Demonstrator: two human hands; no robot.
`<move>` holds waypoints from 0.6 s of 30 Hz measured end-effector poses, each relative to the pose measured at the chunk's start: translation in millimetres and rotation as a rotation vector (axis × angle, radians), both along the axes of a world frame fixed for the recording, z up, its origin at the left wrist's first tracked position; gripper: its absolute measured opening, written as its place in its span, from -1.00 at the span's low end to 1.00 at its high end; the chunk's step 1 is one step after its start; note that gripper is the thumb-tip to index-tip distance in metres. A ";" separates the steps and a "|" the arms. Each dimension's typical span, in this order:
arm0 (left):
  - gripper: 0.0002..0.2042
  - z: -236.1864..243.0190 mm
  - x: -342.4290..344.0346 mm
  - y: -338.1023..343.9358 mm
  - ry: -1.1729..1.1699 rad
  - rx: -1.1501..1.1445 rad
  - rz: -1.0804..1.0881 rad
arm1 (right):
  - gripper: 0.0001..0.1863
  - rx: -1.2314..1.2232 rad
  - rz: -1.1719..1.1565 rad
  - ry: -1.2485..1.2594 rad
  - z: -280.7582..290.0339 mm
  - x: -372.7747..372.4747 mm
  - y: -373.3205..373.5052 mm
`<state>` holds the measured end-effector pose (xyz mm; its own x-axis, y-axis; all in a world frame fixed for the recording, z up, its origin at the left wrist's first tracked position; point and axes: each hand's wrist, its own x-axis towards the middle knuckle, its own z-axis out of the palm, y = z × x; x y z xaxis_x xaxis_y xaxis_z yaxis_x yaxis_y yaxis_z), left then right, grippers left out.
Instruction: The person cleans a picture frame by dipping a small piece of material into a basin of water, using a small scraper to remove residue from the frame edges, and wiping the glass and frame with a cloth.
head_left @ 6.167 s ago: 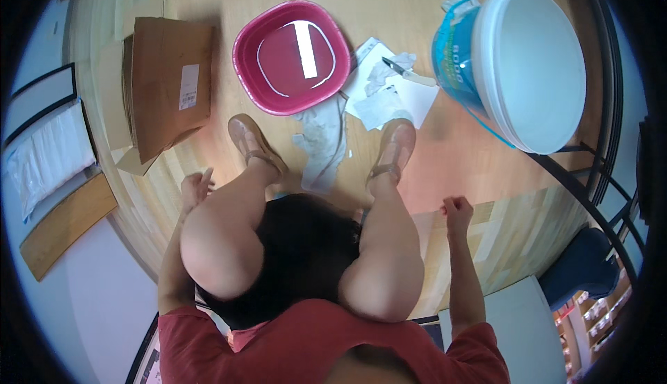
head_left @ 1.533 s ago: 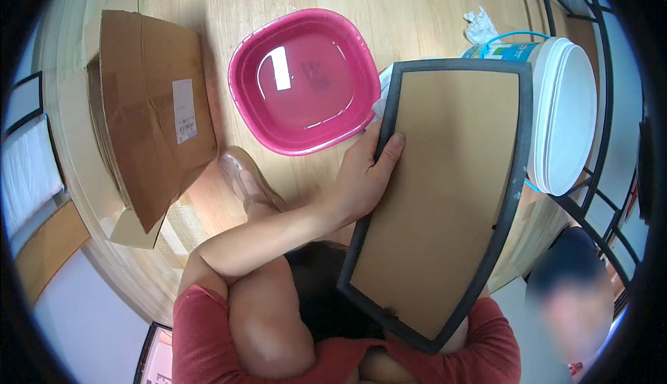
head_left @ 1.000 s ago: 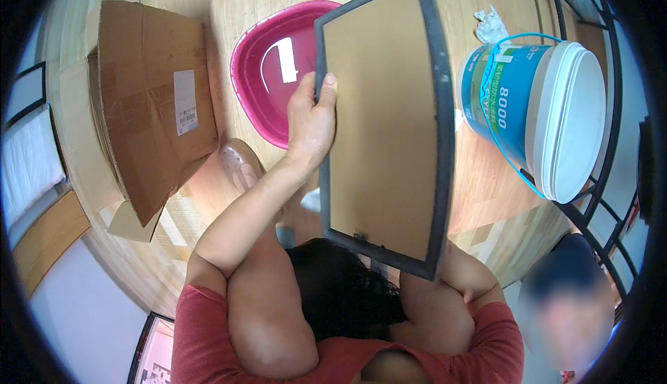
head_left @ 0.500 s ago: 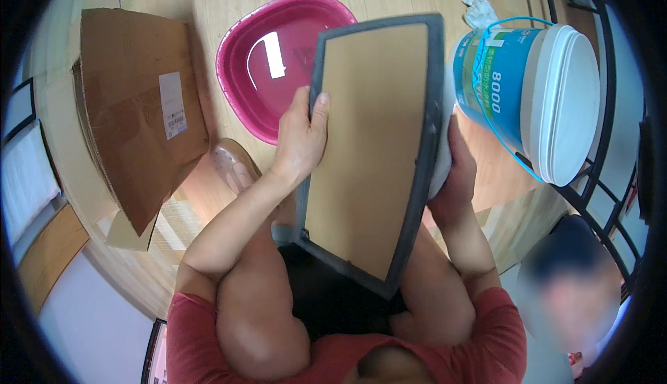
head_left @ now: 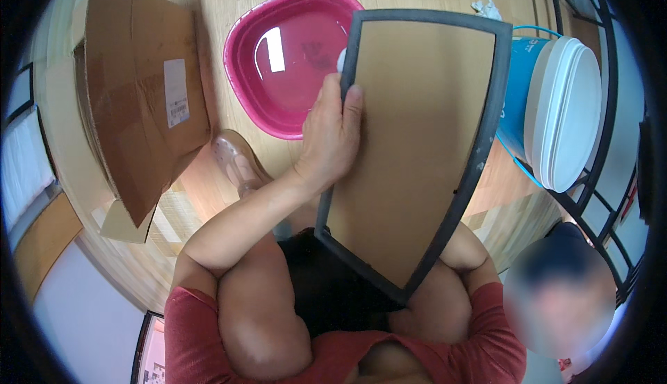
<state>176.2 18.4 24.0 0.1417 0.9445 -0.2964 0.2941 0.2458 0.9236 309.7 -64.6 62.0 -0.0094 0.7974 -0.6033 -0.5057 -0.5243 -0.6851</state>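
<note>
A dark-grey-framed panel point(head_left: 417, 141) with a plain brown back is held tilted over my lap. My left hand point(head_left: 330, 130) grips its left edge, the thumb lying over the frame and the fingers wrapped behind. The panel hides my right hand; only part of that forearm point(head_left: 464, 248) shows below its right side. A small bit of something white point(head_left: 340, 60) sticks out behind the panel's left edge, above my left fingers. Just beyond, a pink basin point(head_left: 236, 71) with water in it stands on the floor, partly covered by the panel.
An open cardboard box point(head_left: 132, 92) stands at the left. To the right, a blue and white lidded bucket point(head_left: 566, 117) with a blue handle sits beside a black metal rack point(head_left: 606, 99). White crumpled paper or cloth point(head_left: 488, 9) lies behind it. A person point(head_left: 559, 287) is at the lower right.
The panel has moved right and turned more face-up, with my left hand still on it. My right hand, earlier visible at the right edge with something whitish, has gone behind the panel.
</note>
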 end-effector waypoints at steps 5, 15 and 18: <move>-0.67 -5.4 -10.9 28.3 0.009 0.111 0.149 | -0.51 -0.085 0.149 0.032 6.1 -6.2 -17.4; -0.58 -28.8 -32.9 44.6 0.086 -0.043 0.199 | -0.49 -0.180 0.337 0.121 6.6 11.1 -22.7; -0.59 -30.5 -43.2 41.2 0.098 -0.088 0.212 | -0.49 -0.237 0.342 0.177 15.9 34.6 -19.2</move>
<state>133.0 59.5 -6.6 -0.0900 0.9200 -0.3815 0.3150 0.3896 0.8654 344.2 -83.8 77.9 -0.3681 0.5704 -0.7343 -0.3743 -0.8138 -0.4445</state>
